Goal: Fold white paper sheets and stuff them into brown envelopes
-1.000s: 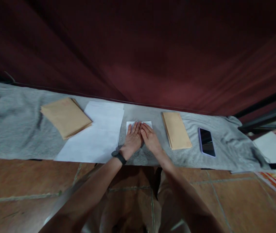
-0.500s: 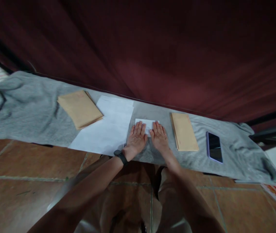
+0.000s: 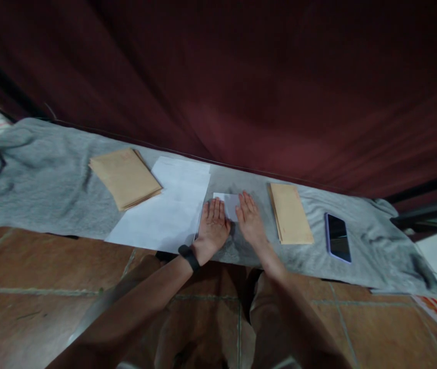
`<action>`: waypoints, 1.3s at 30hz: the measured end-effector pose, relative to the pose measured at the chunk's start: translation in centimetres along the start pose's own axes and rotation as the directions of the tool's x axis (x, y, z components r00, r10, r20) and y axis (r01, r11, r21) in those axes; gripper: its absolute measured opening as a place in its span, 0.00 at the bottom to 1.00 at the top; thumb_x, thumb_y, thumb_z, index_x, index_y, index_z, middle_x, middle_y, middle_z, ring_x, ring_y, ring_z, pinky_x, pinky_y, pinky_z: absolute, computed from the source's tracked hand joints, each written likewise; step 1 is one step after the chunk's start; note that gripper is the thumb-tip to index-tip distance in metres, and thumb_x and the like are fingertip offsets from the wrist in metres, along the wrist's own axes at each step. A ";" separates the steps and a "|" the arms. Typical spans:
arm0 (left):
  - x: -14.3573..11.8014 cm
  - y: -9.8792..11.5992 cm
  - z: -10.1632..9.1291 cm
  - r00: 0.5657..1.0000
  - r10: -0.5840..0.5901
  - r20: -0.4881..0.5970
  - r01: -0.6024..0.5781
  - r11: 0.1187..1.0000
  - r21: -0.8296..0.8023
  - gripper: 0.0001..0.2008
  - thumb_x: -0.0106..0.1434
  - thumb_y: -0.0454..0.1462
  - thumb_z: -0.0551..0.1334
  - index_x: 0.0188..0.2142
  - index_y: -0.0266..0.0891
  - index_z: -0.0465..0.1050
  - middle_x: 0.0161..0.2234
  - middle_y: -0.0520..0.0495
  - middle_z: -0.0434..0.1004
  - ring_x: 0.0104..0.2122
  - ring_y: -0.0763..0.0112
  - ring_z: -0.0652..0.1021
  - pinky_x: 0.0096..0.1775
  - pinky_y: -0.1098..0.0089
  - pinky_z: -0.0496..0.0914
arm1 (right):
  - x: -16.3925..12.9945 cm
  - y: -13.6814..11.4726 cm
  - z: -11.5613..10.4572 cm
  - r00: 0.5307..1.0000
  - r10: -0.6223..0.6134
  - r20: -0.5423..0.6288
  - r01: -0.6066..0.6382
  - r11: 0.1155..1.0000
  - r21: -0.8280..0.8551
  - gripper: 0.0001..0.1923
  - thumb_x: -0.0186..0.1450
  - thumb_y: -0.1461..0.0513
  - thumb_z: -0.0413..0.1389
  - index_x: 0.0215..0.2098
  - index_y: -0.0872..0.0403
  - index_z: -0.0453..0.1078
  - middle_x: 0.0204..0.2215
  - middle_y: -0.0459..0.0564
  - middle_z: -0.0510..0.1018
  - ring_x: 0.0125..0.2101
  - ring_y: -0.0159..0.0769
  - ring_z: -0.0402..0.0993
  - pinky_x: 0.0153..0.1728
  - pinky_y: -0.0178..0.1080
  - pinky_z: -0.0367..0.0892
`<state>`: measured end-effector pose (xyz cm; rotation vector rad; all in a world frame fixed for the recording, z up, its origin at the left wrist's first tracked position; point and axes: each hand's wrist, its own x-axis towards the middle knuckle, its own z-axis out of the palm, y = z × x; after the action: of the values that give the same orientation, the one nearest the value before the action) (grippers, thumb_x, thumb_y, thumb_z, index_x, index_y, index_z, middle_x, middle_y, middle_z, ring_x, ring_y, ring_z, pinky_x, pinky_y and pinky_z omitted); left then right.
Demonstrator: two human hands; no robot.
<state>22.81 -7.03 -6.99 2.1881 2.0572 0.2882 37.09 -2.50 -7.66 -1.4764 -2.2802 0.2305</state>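
A small white folded paper lies on the grey cloth between my two hands, its right part looking shaded. My left hand, with a black band at the wrist, rests flat over the paper's left side, fingers stretched out. Along the right edge of the paper is my right hand, fingers extended and tilted somewhat on its side; whether it touches the paper, I cannot tell. Large white sheets lie left of my left hand. To the right of my right hand sits a stack of brown envelopes.
More brown envelopes overlap the white sheets at the left. A phone lies on the grey cloth at the right. Behind the narrow surface hangs a dark red curtain. Tiled floor shows in front.
My right hand has shifted off the paper to its right edge and tilted up, uncovering more of it. My left hand stays about where it was. The view has tipped slightly.
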 end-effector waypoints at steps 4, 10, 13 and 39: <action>0.0 0.5 -0.1 0.990 0.137 0.016 -0.136 0.989 -0.056 0.31 0.68 0.31 0.45 0.70 0.28 0.53 0.71 0.36 0.50 0.72 0.61 0.46 0.71 0.56 0.42 | 0.9 -1.5 1.3 0.985 -0.105 0.135 0.089 0.989 0.115 0.31 0.77 0.54 0.33 0.70 0.61 0.54 0.70 0.56 0.56 0.71 0.34 0.48 0.71 0.45 0.46; -0.5 0.6 -0.3 0.973 0.229 0.041 -0.232 0.967 0.105 0.29 0.69 0.33 0.47 0.69 0.24 0.54 0.70 0.29 0.53 0.70 0.53 0.54 0.69 0.49 0.47 | 0.7 -0.9 1.8 0.984 -0.064 0.164 0.054 0.997 0.062 0.31 0.77 0.53 0.31 0.71 0.57 0.54 0.71 0.54 0.55 0.71 0.37 0.47 0.70 0.48 0.44; -0.8 0.9 -0.1 0.983 0.182 0.021 -0.183 0.967 0.176 0.29 0.70 0.35 0.47 0.68 0.23 0.55 0.69 0.27 0.55 0.70 0.52 0.56 0.69 0.48 0.47 | 0.3 -0.2 1.7 0.986 -0.040 0.163 0.048 0.998 -0.043 0.30 0.77 0.53 0.33 0.72 0.54 0.52 0.72 0.53 0.52 0.71 0.39 0.45 0.70 0.50 0.43; -1.1 1.0 -0.1 0.994 0.105 0.023 -0.108 0.986 0.128 0.30 0.71 0.38 0.47 0.69 0.26 0.52 0.71 0.32 0.49 0.71 0.53 0.53 0.67 0.49 0.51 | -1.4 3.6 -0.3 0.997 -0.046 -0.060 0.038 0.991 -0.125 0.29 0.76 0.57 0.37 0.70 0.61 0.54 0.70 0.60 0.55 0.71 0.44 0.47 0.67 0.55 0.52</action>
<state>23.66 -8.20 -6.71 2.3719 2.0067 0.1498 40.72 -2.27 -8.97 -1.4720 -2.3091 0.0298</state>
